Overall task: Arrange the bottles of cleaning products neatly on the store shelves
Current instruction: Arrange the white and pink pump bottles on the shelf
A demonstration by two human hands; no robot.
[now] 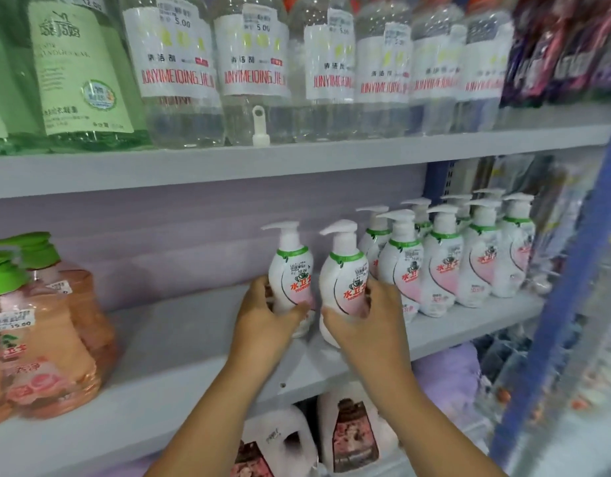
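Indoors, a grey middle shelf point(180, 366) of a store rack with a lilac back panel carries the goods. Above that shelf stand clear cleaner bottles point(180, 70) with red-lettered white labels, beside a green bottle point(80, 74). At that shelf's left end sit orange jugs point(42, 339) with green caps; at its right end, rows of white pump bottles point(445, 263). Near the shelf's middle, the left hand point(268, 321) wraps around one white pump bottle point(292, 273), and the right hand point(369, 321) wraps another point(343, 280). Both bottles are upright, white with green collars and pink labels, spouts pointing left.
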